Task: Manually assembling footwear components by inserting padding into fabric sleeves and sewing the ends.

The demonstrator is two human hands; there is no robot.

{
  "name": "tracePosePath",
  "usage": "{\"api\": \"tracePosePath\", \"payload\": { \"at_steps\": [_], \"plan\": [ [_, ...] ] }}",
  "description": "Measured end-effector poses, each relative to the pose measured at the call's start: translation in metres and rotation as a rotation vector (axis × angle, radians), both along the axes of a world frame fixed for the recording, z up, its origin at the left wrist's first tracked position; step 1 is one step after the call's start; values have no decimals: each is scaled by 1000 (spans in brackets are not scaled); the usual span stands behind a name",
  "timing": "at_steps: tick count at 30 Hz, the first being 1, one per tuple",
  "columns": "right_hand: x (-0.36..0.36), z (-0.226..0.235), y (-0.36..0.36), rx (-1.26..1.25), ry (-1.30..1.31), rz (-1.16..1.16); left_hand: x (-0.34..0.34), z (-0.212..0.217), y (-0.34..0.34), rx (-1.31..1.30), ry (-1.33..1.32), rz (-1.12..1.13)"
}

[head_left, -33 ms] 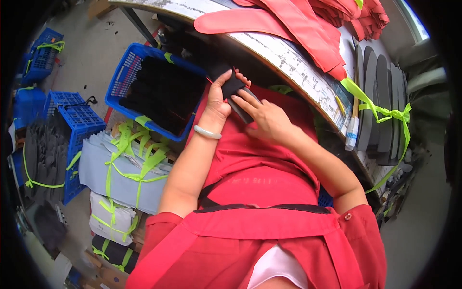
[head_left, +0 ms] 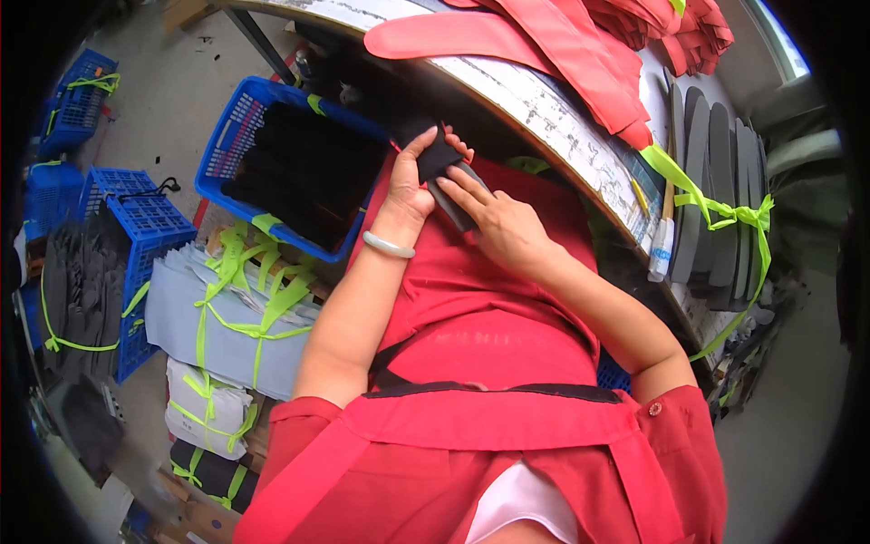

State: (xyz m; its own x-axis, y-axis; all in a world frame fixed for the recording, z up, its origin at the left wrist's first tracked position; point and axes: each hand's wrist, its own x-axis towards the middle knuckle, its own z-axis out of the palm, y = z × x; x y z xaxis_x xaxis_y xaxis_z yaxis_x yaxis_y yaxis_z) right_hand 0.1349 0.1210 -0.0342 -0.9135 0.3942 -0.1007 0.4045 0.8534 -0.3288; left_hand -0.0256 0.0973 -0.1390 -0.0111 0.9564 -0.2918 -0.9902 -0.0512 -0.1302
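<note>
Over my lap, my left hand (head_left: 412, 177) is closed round a black folded piece of material (head_left: 437, 156), thumb on the near side and fingertips curled over the far edge. A thin red edge shows beside this piece. Below it runs a dark grey strip (head_left: 453, 210), which looks joined to or pressed against the black piece; I cannot tell which. My right hand (head_left: 503, 225) has its fingers laid along the strip's upper end, the thumb side lower down, so the strip sits between them. The underside of both pieces is hidden.
A blue basket (head_left: 245, 213) of black pieces stands left of my lap. A worn white table (head_left: 507, 95) at the right bears red strips (head_left: 462, 38) and tied grey strips (head_left: 720, 181). Tied pale-blue sheets (head_left: 181, 299) and another blue crate (head_left: 149, 218) sit further left.
The whole view has shifted very slightly. The right hand's thumb side sits a little closer in against the grey strip; both hands keep their hold.
</note>
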Motion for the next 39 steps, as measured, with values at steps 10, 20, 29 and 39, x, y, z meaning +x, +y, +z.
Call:
{"api": "tracePosePath", "payload": {
  "at_steps": [10,20,29,39],
  "plan": [
    [-5,-26,11,-25,120,7,2,18,-6,-83,239,11],
    [-30,-33,22,-34,84,30,-2,3,-3,-125,247,31],
    [-25,-51,34,-139,190,2,4,20,-8,38,158,-20],
    [-48,-49,22,-40,134,67,-10,6,-17,-35,185,124]
  ]
}}
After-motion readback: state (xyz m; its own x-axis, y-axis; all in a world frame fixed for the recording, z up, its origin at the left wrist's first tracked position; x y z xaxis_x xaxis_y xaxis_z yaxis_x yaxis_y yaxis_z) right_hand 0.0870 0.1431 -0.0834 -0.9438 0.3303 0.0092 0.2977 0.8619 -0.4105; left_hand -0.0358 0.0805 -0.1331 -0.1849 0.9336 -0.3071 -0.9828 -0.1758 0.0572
